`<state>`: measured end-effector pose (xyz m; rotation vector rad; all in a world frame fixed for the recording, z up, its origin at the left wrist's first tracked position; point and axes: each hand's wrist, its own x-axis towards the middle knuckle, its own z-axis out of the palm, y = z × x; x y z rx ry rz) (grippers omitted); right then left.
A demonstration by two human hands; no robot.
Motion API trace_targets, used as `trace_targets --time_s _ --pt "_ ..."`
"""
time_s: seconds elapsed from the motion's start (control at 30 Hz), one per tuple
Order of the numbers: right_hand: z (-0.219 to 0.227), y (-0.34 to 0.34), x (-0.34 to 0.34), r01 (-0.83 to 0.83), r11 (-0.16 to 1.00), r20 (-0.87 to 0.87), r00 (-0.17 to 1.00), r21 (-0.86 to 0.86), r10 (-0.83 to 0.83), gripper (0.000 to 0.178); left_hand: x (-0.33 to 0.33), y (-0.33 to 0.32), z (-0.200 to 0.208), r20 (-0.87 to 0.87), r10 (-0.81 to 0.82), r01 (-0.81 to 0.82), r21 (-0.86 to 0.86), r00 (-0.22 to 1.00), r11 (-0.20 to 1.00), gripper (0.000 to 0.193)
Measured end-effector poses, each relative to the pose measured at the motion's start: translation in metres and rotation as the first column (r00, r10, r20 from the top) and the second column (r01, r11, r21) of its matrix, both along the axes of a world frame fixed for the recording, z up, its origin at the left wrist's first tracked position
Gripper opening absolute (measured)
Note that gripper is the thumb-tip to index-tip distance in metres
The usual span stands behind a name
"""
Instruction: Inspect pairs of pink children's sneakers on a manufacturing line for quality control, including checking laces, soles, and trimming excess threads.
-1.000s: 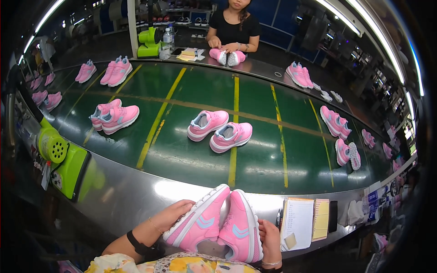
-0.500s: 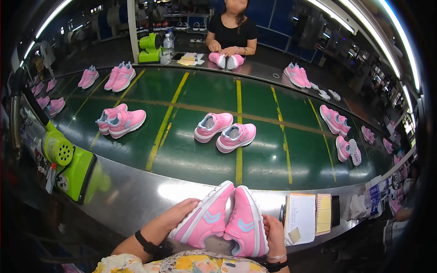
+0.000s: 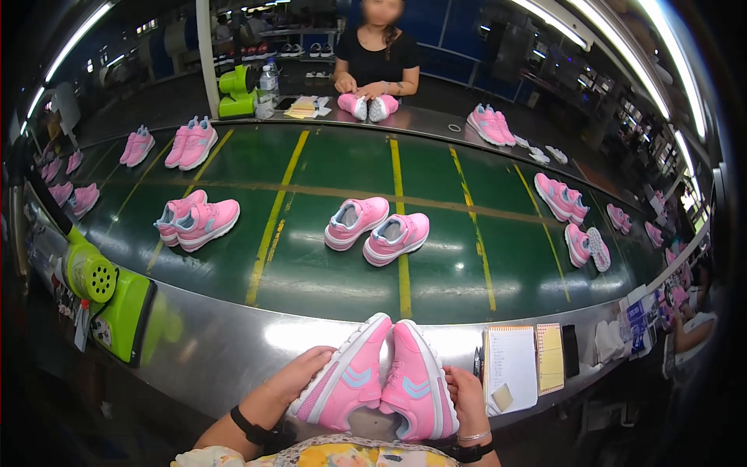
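Two pink sneakers with white soles and pale blue chevrons stand toes-up in front of me, toes leaning close together. My left hand [image 3: 310, 371] grips the left sneaker [image 3: 352, 380] by its outer sole edge, fingers partly hidden behind it. Along the outer sole of the right sneaker [image 3: 418, 383], my right hand [image 3: 465, 391] has its fingers curled, their tips hidden. The heels are low, near my body, above the metal ledge [image 3: 233, 323].
Beyond the ledge runs a green conveyor belt [image 3: 342, 284] carrying several pairs of pink sneakers [image 3: 397, 238]. A lime-green machine [image 3: 117, 307] stands left. A notebook [image 3: 510, 366] and yellow pad [image 3: 550, 358] lie right. Across the belt, a co-worker [image 3: 377, 62] handles pink sneakers.
My view has turned slightly, so the far scene sits a little further left. Both hands stay on the sneakers, which have barely moved.
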<state>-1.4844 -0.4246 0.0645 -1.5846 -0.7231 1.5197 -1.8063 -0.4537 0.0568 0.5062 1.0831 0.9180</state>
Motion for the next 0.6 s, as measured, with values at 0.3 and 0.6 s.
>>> trace_targets --time_s 0.3,0.6 --pt "-0.009 0.002 -0.006 -0.085 0.996 -0.092 0.992 -0.033 0.082 0.031 -0.009 -0.004 0.006 -0.093 0.028 -0.019 0.095 0.995 0.995 0.037" --pt "0.002 -0.005 -0.023 -0.107 0.994 -0.125 0.986 0.014 0.108 0.029 -0.028 -0.011 -0.001 0.122 0.038 -0.054 0.133 0.992 0.990 0.034"
